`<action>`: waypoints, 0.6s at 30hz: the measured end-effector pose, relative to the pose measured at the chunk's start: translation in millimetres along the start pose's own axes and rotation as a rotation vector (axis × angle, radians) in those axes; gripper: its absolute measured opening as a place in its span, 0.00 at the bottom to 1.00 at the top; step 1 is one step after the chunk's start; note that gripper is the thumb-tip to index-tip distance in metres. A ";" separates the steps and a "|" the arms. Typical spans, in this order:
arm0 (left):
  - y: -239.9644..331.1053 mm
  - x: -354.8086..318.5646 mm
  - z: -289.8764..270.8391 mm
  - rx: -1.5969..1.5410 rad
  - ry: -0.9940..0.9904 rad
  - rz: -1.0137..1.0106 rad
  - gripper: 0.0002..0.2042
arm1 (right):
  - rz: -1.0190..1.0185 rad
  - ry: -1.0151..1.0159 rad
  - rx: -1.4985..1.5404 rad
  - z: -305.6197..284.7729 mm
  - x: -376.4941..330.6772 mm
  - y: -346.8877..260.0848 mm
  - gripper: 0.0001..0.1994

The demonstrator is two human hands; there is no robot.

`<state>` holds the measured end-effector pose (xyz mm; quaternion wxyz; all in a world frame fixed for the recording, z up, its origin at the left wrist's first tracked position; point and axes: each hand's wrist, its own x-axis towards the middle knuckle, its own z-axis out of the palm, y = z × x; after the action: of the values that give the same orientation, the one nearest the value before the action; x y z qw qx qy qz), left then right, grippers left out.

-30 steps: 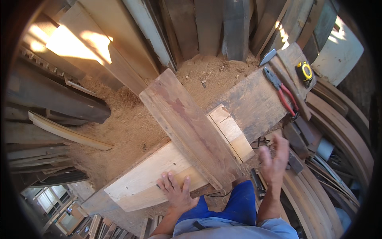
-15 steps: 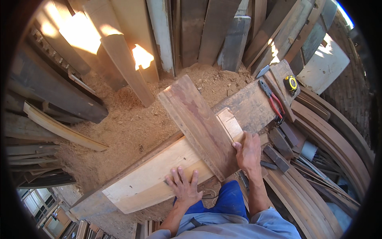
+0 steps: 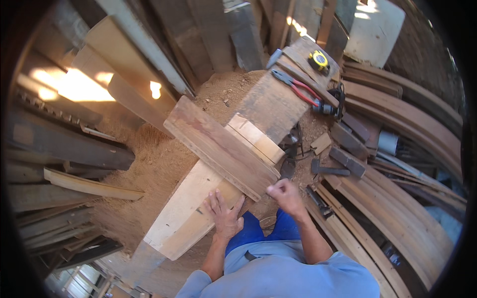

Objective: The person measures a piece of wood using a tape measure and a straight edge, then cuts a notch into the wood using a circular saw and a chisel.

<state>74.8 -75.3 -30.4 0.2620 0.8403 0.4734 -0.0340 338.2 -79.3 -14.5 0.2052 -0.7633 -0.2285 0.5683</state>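
Observation:
A pale, tapering wooden board [image 3: 174, 211] lies lengthwise on the workbench plank [image 3: 276, 107]. Across it rests a brown, reddish-stained board [image 3: 218, 144], covering its middle. My left hand [image 3: 224, 214] lies on the pale board with its fingers spread, just beside the brown board's near end. My right hand [image 3: 289, 197] is closed, thumb against curled fingers, right of the brown board's near corner and apart from the pale board. Whatever the right fingers may hold is too small or hidden to make out. A dark line crosses the pale board beyond the brown one.
Red-handled pliers [image 3: 298, 88] and a yellow-and-black tape measure [image 3: 318, 60] lie at the bench's far end. A dark hammer-like tool [image 3: 329, 169] is on the right, near stacked curved planks [image 3: 397, 213]. Sawdust [image 3: 149, 154] covers the ground beyond the bench, with boards leaning behind.
My right hand has drawn back from the pale board's edge toward my body and closed up. The left hand stays on the pale board. The whole view has turned and shifted.

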 end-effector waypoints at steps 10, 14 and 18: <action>22.3 31.5 14.7 -0.355 0.276 -0.101 0.48 | -0.216 -0.167 0.760 -40.8 41.3 -20.9 0.13; -32.4 74.9 -9.1 0.171 0.238 -0.586 0.44 | -0.362 -0.123 0.801 -124.7 100.0 -35.9 0.09; -48.7 79.5 -2.9 0.222 0.299 -0.602 0.43 | -0.430 -0.099 0.713 -135.8 150.4 -26.0 0.13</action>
<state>78.3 8.1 -72.0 0.0749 0.6822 0.7264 -0.0375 503.2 22.0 -79.3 0.5593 -0.5512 -0.1811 0.5921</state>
